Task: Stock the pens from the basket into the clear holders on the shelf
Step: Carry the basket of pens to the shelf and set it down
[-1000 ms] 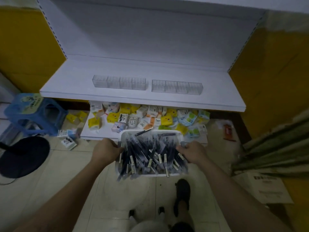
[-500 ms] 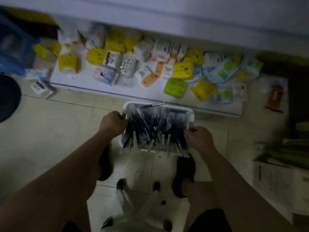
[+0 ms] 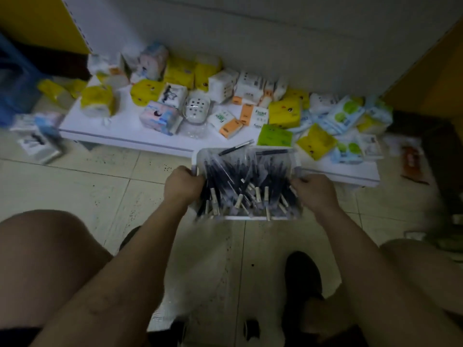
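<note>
A white basket (image 3: pixel 253 218) full of several dark pens (image 3: pixel 240 181) with pale ends is low over the tiled floor, just in front of the bottom shelf. My left hand (image 3: pixel 183 186) grips its left rim and my right hand (image 3: pixel 313 194) grips its right rim. Two pens lie across the basket's far edge. The clear holders and the upper shelf are out of view.
The white bottom shelf (image 3: pixel 120 136) carries several tissue packs in yellow, white, orange and green. More packs lie on the floor at the left. A blue stool (image 3: pixel 15 78) stands far left. My knees and dark shoes (image 3: pixel 303 274) fill the lower view.
The view dropped from the upper shelf to the floor as I crouched. Both hands kept hold of the basket and carried it downward.
</note>
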`<action>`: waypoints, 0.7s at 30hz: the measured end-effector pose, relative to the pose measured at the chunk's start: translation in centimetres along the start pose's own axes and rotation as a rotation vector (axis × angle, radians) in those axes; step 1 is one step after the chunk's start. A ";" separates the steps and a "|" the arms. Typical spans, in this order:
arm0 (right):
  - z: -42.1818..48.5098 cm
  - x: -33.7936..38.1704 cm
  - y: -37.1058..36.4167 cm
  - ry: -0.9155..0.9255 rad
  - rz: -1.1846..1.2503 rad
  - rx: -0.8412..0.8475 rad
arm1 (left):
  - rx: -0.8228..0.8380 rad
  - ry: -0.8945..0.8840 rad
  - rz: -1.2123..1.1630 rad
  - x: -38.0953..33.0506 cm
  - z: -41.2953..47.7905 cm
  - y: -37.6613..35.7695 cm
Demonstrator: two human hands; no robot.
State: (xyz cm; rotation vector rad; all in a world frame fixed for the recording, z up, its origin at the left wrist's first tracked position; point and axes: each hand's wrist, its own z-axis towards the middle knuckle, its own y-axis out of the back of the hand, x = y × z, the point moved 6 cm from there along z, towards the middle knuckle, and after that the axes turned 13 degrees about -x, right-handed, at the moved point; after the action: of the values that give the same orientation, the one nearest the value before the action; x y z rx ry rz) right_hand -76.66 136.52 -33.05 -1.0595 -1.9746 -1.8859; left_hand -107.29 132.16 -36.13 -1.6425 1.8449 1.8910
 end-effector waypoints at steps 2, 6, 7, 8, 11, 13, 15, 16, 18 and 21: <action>-1.9 -0.4 1.7 -0.010 0.038 -0.013 | 0.011 -0.038 -0.012 -0.7 -1.8 2.1; -5.4 -0.9 3.9 -0.045 0.126 -0.072 | 0.005 -0.111 0.010 -1.9 -5.0 5.4; -6.1 -0.9 4.4 -0.052 0.145 -0.078 | 0.002 -0.122 0.014 -2.3 -5.8 6.1; -6.8 -1.0 4.9 -0.063 0.169 -0.081 | 0.001 -0.124 0.015 -2.4 -6.5 6.8; -8.9 -0.8 7.0 -0.057 0.179 -0.091 | -0.003 -0.152 0.005 -3.1 -8.8 8.8; -9.4 -0.3 8.1 -0.049 0.130 -0.100 | -0.013 -0.168 0.007 -3.5 -9.6 9.5; -10.4 0.4 9.6 -0.024 0.126 -0.108 | -0.030 -0.197 -0.012 -3.8 -11.0 10.6; -10.8 0.6 10.3 -0.011 0.136 -0.112 | -0.036 -0.212 -0.020 -4.0 -11.6 11.1; -11.5 1.0 11.5 -0.001 0.150 -0.118 | -0.041 -0.236 -0.033 -4.5 -12.5 11.8; -12.2 0.8 12.2 -0.014 0.137 -0.105 | -0.035 -0.239 -0.035 -4.6 -13.1 12.2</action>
State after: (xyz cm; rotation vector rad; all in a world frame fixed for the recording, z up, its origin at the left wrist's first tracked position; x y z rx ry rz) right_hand -73.56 124.46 -21.10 -1.2065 -1.7770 -1.9315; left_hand -105.01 121.68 -21.09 -1.3767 1.6882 2.0140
